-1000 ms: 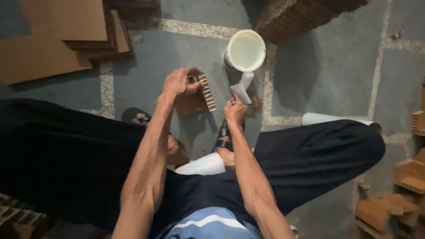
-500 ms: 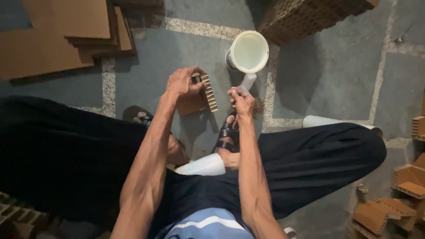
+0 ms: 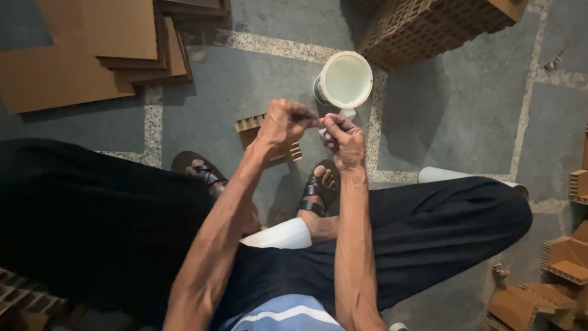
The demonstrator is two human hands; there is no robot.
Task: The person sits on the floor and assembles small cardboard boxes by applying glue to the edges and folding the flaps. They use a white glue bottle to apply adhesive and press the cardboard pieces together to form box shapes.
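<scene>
Both hands have risen together above the honeycomb cardboard piece [image 3: 269,138]. Left hand [image 3: 283,125] and right hand [image 3: 343,140] pinch something too small to identify; white cup [image 3: 344,79] at 12 o'clock. Cardboard: light, stiff, crushable; hold by edges.

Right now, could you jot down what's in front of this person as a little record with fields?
setting: grey stone floor, the person seated
left hand: closed, fingertips pinched beside the right hand
right hand: closed, held just below the white cup
white cup: upright on the floor, pale liquid inside
corrugated cardboard piece: under the left hand, contact unclear
flat cardboard sheets: stacked, upper left
honeycomb cardboard block: behind the cup
feet: black sandals
</scene>
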